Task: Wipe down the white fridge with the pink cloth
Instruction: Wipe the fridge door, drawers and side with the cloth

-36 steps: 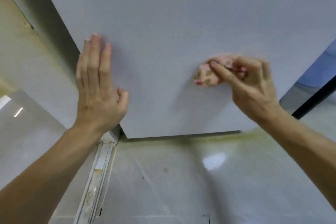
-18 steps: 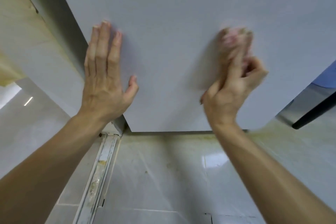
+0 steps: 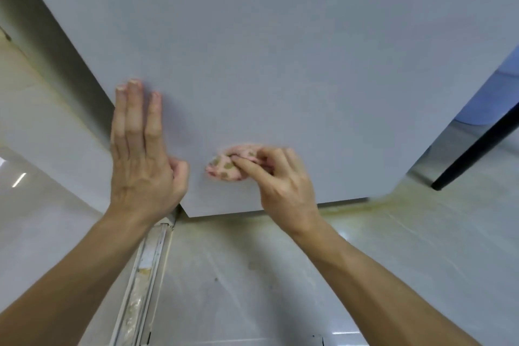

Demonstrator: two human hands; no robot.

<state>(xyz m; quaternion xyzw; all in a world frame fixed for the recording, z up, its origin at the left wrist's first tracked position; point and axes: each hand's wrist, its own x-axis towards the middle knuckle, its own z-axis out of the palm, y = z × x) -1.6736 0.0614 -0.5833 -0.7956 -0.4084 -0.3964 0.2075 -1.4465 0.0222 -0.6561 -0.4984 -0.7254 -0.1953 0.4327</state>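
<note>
Fridge (image 3: 280, 50) above seemingly stained floor (image 3: 393, 247)

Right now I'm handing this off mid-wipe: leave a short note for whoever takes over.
Left hand: open, palm flat on the white fridge near its lower left edge, bracing.
Right hand: shut on the bunched pink cloth, pressing it to the panel low down, just above the bottom edge.
Done: cannot tell from the surface which areas are already wiped.
Left: carry the wiping across the panel, including the wide area above both hands.
</note>
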